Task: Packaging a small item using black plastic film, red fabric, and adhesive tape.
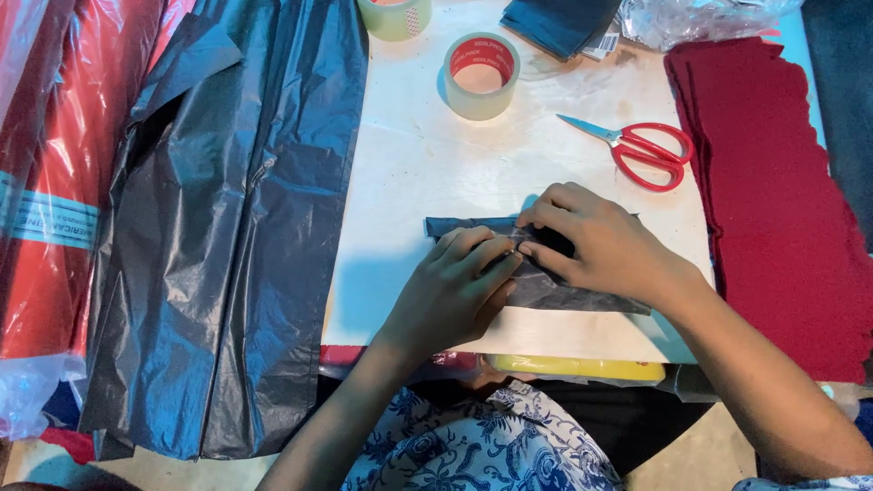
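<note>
A small dark grey plastic-wrapped packet (459, 225) lies on the white board (427, 155) in front of me. My left hand (455, 291) presses on its near left part with fingers curled over the wrap. My right hand (596, 241) rests on its middle and right part, fingertips pinching the folded plastic. Both hands touch at the packet's centre, hiding most of it.
Red-handled scissors (641, 150) lie at the board's right. Two rolls of clear tape (480, 75) stand at the back. A stack of dark red cloth (782, 200) sits to the right, dark grey plastic sheeting (236, 227) and red wrapped rolls (55, 182) to the left.
</note>
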